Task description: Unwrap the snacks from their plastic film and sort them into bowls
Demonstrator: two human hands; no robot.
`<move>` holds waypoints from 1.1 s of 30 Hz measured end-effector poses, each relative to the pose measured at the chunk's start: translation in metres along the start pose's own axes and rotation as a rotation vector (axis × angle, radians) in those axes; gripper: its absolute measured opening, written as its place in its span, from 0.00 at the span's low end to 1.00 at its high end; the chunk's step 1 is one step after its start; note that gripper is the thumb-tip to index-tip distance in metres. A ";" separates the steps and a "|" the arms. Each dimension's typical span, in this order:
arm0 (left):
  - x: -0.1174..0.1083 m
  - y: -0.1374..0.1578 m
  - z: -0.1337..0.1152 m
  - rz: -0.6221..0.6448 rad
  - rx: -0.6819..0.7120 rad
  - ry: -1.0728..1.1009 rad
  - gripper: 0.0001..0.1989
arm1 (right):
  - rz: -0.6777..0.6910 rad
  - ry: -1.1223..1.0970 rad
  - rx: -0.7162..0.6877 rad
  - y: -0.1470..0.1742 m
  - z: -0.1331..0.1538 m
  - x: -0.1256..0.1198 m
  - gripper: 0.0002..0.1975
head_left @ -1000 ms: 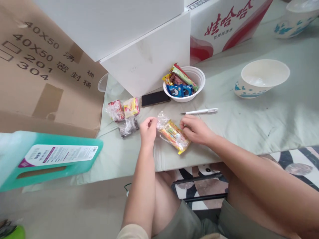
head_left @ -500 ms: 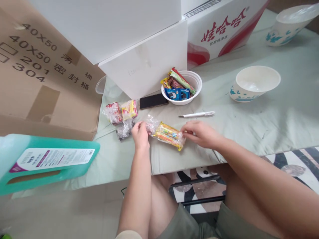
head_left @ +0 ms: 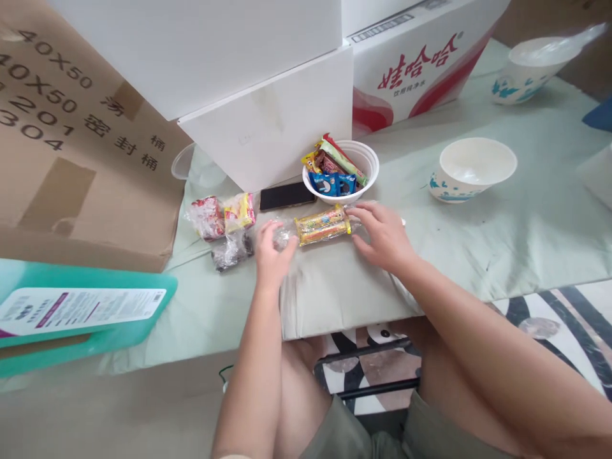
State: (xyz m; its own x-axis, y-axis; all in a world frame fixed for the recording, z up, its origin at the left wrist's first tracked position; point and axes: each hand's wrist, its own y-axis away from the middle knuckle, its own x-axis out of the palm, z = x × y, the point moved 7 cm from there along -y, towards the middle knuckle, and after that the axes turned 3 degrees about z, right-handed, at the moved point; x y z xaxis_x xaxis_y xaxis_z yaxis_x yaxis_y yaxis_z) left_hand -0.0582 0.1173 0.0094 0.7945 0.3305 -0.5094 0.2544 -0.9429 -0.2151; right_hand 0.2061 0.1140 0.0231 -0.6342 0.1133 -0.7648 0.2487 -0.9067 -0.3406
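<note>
A clear plastic packet of yellow-wrapped snack sticks lies on the cloth between my two hands. My left hand is at its left end, thumb and fingers apart beside the crumpled clear film. On the other side, my right hand has its fingers spread at the packet's right end, fingertips at or touching the film. To the left sit a red-and-white wrapped pack, a yellow-and-pink pack and a dark pack in clear film. The pen is almost wholly hidden behind my right hand.
A white bowl of wrapped snacks stands behind the packet, next to a black phone. Paper cups are to the right. White boxes rise at the back; a brown carton and a green jug flank the left.
The packet has turned nearly level and moved away from the table's front edge. My fingers have loosened from its ends and spread. My right hand now covers most of the pen.
</note>
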 end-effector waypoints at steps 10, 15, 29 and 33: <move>-0.016 0.001 -0.002 -0.130 0.008 0.026 0.10 | -0.160 -0.062 0.124 -0.005 -0.006 -0.011 0.08; 0.007 0.010 -0.022 0.134 0.229 -0.202 0.22 | -0.069 -0.075 0.098 0.002 -0.003 -0.009 0.13; 0.004 0.014 -0.069 -0.090 0.423 -0.080 0.09 | -0.233 0.039 0.104 0.000 0.005 -0.027 0.15; 0.001 0.005 -0.062 -0.140 0.193 0.043 0.10 | -0.268 0.072 0.092 -0.003 0.024 -0.039 0.16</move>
State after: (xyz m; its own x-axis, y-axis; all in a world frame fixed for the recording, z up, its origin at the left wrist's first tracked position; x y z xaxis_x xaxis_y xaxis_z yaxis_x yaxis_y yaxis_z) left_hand -0.0223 0.1099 0.0596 0.7828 0.4513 -0.4284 0.2566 -0.8613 -0.4385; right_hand 0.2124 0.1021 0.0666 -0.6144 0.3792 -0.6919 0.0100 -0.8731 -0.4874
